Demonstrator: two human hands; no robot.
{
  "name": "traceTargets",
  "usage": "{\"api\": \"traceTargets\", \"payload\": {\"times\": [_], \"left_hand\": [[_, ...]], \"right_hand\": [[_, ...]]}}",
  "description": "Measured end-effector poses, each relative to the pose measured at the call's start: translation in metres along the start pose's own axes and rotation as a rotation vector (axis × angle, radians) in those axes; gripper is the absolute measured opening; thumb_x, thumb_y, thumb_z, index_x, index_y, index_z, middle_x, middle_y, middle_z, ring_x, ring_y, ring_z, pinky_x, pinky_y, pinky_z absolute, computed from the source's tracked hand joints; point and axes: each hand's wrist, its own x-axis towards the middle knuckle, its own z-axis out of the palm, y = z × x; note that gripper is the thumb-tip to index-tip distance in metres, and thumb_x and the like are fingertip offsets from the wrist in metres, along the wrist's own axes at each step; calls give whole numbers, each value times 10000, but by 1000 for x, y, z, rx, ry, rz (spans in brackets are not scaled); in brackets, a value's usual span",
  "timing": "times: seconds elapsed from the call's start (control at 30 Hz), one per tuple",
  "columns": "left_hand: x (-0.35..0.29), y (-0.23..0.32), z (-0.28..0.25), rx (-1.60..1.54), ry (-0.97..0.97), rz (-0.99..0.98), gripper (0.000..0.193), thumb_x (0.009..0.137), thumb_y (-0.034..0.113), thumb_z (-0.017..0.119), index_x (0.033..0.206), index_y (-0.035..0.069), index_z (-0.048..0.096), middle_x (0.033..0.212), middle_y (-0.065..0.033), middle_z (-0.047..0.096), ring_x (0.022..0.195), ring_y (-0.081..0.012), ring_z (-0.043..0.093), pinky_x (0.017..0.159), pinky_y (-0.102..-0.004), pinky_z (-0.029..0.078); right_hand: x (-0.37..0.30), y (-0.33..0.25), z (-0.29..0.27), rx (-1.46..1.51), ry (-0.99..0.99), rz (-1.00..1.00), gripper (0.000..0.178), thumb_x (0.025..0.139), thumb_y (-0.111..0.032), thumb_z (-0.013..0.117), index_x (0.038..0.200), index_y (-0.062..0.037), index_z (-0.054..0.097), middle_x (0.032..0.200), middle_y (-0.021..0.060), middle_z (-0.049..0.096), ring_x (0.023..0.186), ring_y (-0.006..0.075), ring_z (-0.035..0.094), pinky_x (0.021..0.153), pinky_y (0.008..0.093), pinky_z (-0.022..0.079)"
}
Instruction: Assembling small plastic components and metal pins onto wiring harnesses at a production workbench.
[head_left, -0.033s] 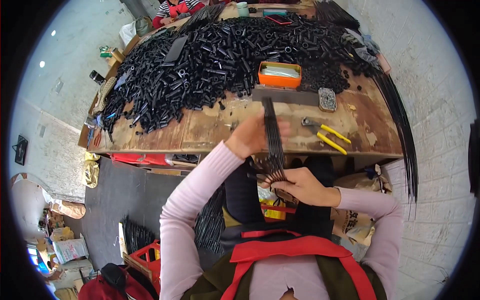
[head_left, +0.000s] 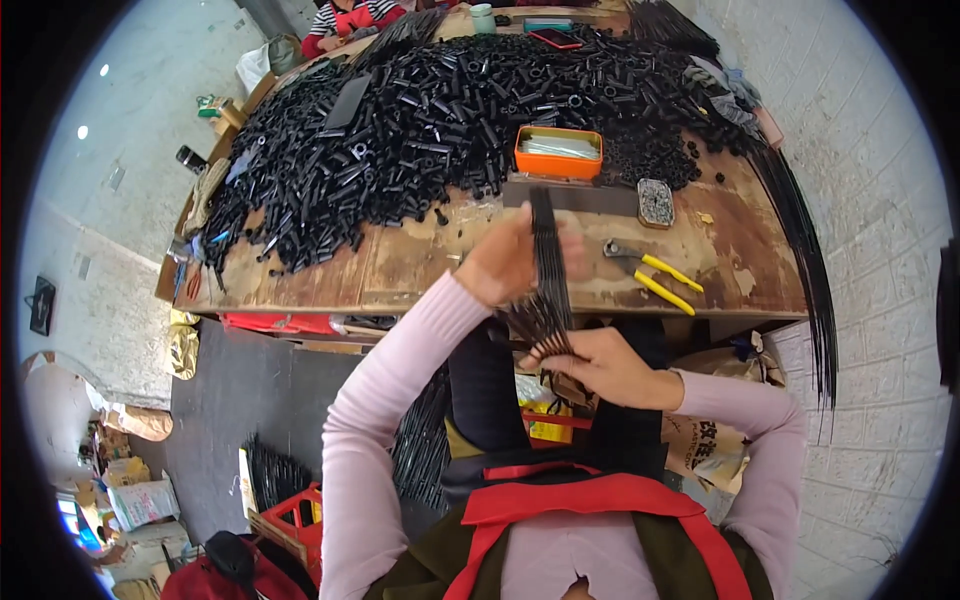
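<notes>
The right hand (head_left: 610,368) is closed around the lower end of a bundle of thin black rods (head_left: 546,262), where the rods spread out like a small fan against the palm. The left hand (head_left: 512,262) grasps the same bundle higher up, its fingers wrapped around the middle part — this hand looks a little blurred. The bundle stands almost upright between the two hands, just in front of the near edge of the wooden table (head_left: 400,270), and its upper end reaches over the table top.

On the table, just to the right of the hands, lie pliers with yellow handles (head_left: 652,272). Behind the bundle there is a dark flat strip (head_left: 580,196), and at its right end a small oval tin (head_left: 655,202). A little farther back stands an orange tray (head_left: 558,150) with pale content. A very big heap of short black tubes (head_left: 420,120) covers most of the far part of the table. Along the right edge of the table a long sheaf of black rods (head_left: 800,250) hangs down — it bends with the curve of the lens.

The person wears pink sleeves and a red apron. Below, at the left on the floor, stands a red crate (head_left: 300,520). At the far end of the table another person in a striped top (head_left: 345,20) is partly visible.
</notes>
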Motion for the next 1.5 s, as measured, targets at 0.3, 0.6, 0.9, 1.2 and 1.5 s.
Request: {"api": "traceTargets", "payload": {"times": [0.3, 0.6, 0.9, 1.2, 1.5], "left_hand": [[-55, -13, -8, 904, 226, 296, 192, 917, 110, 657, 1041, -34, 685, 912, -70, 702, 822, -121, 648, 768, -278, 533], [-94, -17, 118, 718, 465, 723, 322, 866, -8, 689, 1181, 4, 625, 889, -65, 713, 812, -92, 674, 700, -224, 547], [-85, -25, 90, 842, 413, 694, 356, 958, -26, 537, 1311, -59, 504, 1118, -182, 666, 926, -206, 680, 761, -292, 597], [-79, -14, 102, 664, 281, 703, 254, 964, 24, 553, 1193, -78, 596, 1089, -189, 670, 1049, -274, 665, 906, -370, 574], [-79, -16, 98, 684, 228, 717, 236, 936, -4, 589, 1157, -83, 614, 1079, -191, 674, 1021, -267, 673, 912, -368, 569]], "right_hand": [[56, 58, -31, -125, 164, -142, 227, 954, -112, 582, 1147, -11, 646, 967, 129, 700, 864, 180, 667, 779, 292, 494], [56, 68, -16, -146, 310, -189, 196, 938, -72, 592, 1116, -25, 659, 760, 103, 618, 650, 142, 546, 626, 299, 458], [56, 72, -20, -185, 219, -143, 211, 939, -79, 593, 1128, -15, 660, 962, 99, 723, 888, 163, 687, 773, 294, 515], [58, 80, -22, -197, 233, -267, 193, 954, -111, 588, 1105, -34, 680, 693, 50, 618, 585, 89, 517, 546, 281, 421], [60, 45, -77, -512, 268, -419, 280, 925, -216, 612, 1116, -15, 646, 1047, 124, 653, 838, 301, 635, 736, 394, 501]]}}
